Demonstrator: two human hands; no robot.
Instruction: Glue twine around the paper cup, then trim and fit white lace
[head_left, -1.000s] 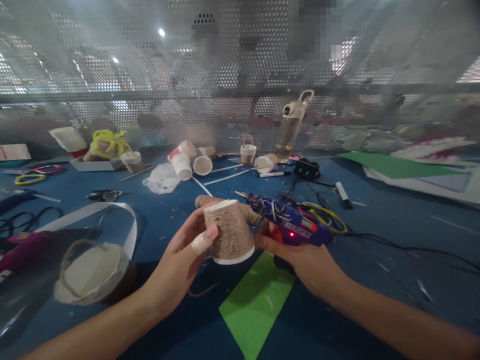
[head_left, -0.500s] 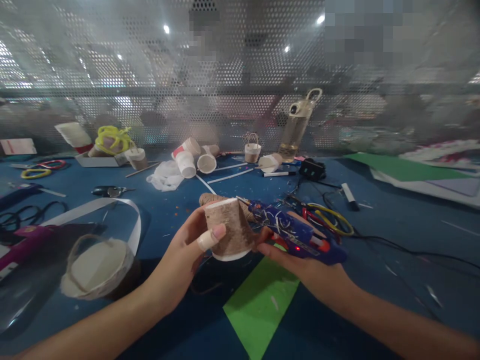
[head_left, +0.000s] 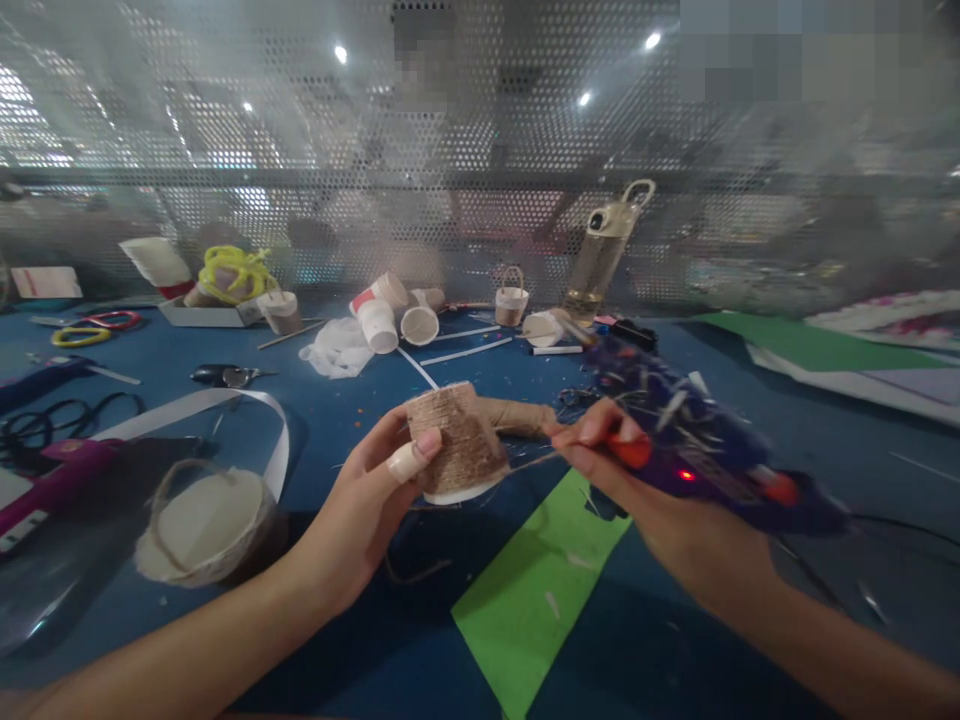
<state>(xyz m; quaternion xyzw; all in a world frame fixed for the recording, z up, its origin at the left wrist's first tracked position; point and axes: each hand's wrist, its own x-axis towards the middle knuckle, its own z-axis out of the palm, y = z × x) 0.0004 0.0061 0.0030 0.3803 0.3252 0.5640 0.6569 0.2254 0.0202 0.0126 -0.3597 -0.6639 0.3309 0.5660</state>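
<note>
My left hand (head_left: 367,510) is closed around a paper cup wrapped in brown twine (head_left: 459,440), held upside down above the blue table; its thumb has a plaster on it. A loose end of twine (head_left: 525,462) runs from the cup to the fingertips of my right hand (head_left: 637,480). That hand also grips a blue hot glue gun (head_left: 697,440), finger on the orange trigger, nozzle pointing up and away. A twine spool (head_left: 517,415) lies just behind the cup.
A green paper sheet (head_left: 540,580) lies below my hands. A twine-handled cup (head_left: 202,520) and a white paper strip (head_left: 195,410) sit at left, with a magenta glue gun (head_left: 45,480). Loose cups (head_left: 397,315), scissors (head_left: 225,376) and a bottle (head_left: 604,250) stand by the perforated screen.
My right hand swung the glue gun right and away from the cup, its nozzle lifting. Its fingertips now pinch the loose twine end. The cup tilted slightly in my left hand.
</note>
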